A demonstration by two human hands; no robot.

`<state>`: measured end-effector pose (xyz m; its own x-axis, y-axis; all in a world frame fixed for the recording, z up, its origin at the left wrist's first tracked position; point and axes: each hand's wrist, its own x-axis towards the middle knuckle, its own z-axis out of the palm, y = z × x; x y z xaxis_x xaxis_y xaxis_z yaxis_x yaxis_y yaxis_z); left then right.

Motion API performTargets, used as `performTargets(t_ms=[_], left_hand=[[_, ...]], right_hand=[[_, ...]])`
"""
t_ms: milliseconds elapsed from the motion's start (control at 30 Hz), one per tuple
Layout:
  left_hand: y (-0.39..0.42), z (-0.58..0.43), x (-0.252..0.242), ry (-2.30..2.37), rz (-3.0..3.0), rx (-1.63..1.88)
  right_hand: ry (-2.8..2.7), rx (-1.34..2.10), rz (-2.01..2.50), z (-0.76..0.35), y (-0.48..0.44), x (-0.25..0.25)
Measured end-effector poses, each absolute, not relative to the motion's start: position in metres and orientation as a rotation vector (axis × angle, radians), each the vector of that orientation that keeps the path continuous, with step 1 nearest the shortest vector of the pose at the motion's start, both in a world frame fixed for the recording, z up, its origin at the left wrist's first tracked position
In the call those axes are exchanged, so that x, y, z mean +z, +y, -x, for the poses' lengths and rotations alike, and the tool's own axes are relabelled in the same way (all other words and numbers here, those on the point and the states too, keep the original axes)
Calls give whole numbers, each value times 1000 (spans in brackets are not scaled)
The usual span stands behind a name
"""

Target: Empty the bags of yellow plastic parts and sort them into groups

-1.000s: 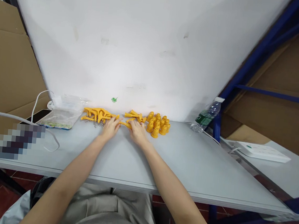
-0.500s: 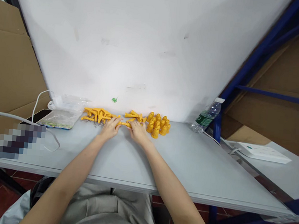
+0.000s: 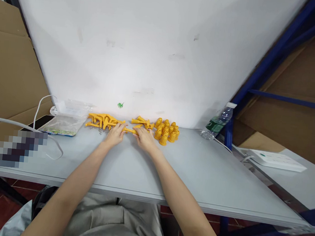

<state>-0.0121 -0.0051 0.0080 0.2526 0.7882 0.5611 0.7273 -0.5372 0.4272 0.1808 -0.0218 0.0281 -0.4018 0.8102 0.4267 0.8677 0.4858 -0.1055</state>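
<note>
A yellow ribbed plastic piece (image 3: 128, 130) lies level between my hands, just above or on the grey table. My left hand (image 3: 115, 134) is closed on its left end, and my right hand (image 3: 143, 138) pinches its right end. Left of my left hand is a heap of yellow handle-like parts (image 3: 101, 120), with small metal screws (image 3: 96, 127) in front. Behind my right hand lie a few yellow ribbed parts (image 3: 140, 121). To the right, several yellow cone-shaped parts (image 3: 164, 138) stand upright in a group.
Plastic bags (image 3: 65, 120), a dark phone (image 3: 41, 121) and white cables are at the left. A bottle (image 3: 218, 122) leans on the white board (image 3: 163, 59) at the right. Beyond the blue frame is a white power strip (image 3: 277, 160). Cardboard flanks both sides.
My left hand has shifted very slightly left. Both hands keep hold of the yellow ribbed piece.
</note>
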Motion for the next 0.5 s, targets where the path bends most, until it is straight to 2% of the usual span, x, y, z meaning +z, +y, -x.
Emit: performTargets(t_ms=[500], left_hand=[[-5,8,11,1623,-2359,1149]], right_hand=[[-2232,-182,1464,-174,-23,32]])
